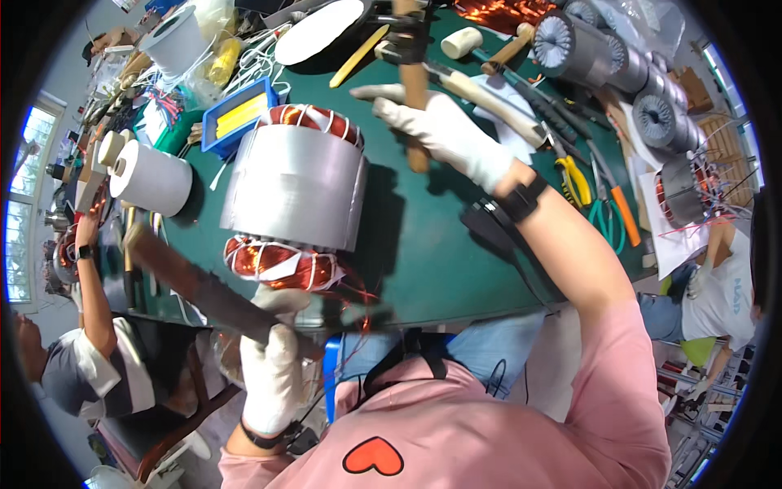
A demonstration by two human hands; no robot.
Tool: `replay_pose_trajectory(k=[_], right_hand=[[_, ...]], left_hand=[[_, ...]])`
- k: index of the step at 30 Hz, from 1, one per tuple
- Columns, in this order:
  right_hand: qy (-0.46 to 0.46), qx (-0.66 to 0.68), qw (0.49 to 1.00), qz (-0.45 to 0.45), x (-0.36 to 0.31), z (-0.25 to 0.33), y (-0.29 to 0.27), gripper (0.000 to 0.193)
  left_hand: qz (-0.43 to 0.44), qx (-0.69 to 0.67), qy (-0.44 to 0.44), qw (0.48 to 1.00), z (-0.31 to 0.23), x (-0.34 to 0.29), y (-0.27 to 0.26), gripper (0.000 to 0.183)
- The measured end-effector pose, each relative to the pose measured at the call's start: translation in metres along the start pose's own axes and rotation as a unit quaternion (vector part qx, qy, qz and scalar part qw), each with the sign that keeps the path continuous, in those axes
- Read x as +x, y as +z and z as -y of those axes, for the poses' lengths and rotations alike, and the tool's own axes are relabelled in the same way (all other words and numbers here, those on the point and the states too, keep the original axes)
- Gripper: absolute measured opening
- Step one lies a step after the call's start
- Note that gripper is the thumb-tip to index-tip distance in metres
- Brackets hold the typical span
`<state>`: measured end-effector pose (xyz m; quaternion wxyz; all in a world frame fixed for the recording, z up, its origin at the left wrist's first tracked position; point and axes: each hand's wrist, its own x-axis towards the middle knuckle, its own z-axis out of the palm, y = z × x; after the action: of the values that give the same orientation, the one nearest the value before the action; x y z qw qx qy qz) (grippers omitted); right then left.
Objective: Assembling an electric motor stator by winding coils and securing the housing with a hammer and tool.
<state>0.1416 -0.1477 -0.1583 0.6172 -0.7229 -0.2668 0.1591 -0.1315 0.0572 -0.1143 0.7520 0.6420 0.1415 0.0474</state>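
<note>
A grey metal motor stator (295, 183) lies on its side on the green bench. Copper windings (285, 265) tied with white cord stick out at both ends. My left hand (273, 379), in a white glove, is closed around a dark, worn wooden bar (199, 285), blurred by motion, which slants across the bench's front edge below the stator's near end. Right of the stator, my gloved right hand (456, 134) holds a hammer (415, 114) by its wooden handle, above the bench. Some of its fingers point left past the handle, and the dark head is toward the far side.
Left of the stator are a blue tray (213, 143) with yellow strips and a white spool (155, 181). On the right lie a mallet (462, 42), yellow-handled pliers (574, 181), green scissors (607, 224) and more stators (570, 53). Co-workers sit at both sides.
</note>
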Motion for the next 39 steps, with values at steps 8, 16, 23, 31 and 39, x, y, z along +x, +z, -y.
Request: replay_pose_trajectory(k=[8, 16, 23, 31, 39], right_hand=[[0.086, 0.347, 0.916, 0.184, 0.034, -0.022, 0.038, 0.041], [0.088, 0.334, 0.927, 0.145, -0.001, -0.033, -0.018, 0.035], [0.181, 0.257, 0.943, 0.105, -0.065, 0.013, -0.111, 0.039], [0.148, 0.032, 0.988, -0.027, -0.094, 0.02, -0.148, 0.03], [0.041, -0.068, 0.968, -0.24, -0.272, 0.108, -0.068, 0.036]], left_hand=[[-0.058, -0.108, 0.01, 0.992, -0.008, 0.028, 0.06, 0.03], [-0.083, -0.09, 0.028, 0.992, 0.021, 0.015, 0.152, 0.027], [0.074, -0.16, 0.001, 0.984, 0.032, -0.007, 0.202, 0.026], [0.432, 0.174, 0.063, 0.882, 0.054, 0.011, 0.148, 0.041], [0.526, 0.3, 0.031, 0.795, 0.136, -0.077, 0.02, 0.03]])
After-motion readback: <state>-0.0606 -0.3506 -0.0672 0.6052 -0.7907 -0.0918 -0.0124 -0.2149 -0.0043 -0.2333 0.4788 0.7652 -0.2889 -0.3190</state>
